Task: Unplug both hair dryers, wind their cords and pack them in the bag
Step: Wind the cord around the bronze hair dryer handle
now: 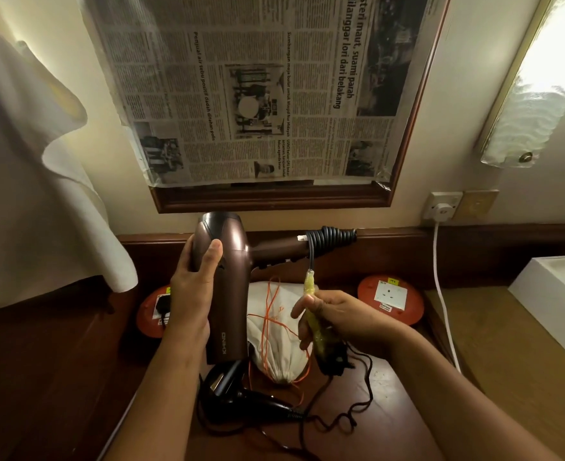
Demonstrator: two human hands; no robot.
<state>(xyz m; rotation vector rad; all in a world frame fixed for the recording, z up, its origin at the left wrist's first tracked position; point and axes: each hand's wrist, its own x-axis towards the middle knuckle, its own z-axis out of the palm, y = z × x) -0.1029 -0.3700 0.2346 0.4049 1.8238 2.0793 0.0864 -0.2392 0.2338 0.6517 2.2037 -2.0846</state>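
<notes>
My left hand grips the barrel of a brown hair dryer, held up over the wooden table. Its dark cord is coiled round the handle at the upper right. A short length of that cord hangs down to a yellow-taped end and black plug, which my right hand holds. Under the brown dryer lies a black hair dryer, its thin cord trailing loose across the table. A white drawstring bag with orange string lies between my hands.
Two orange round socket bases stand on the table, the left one with a black plug in it, the right one without a plug. A white cable runs down from a wall socket. A white cloth hangs at left.
</notes>
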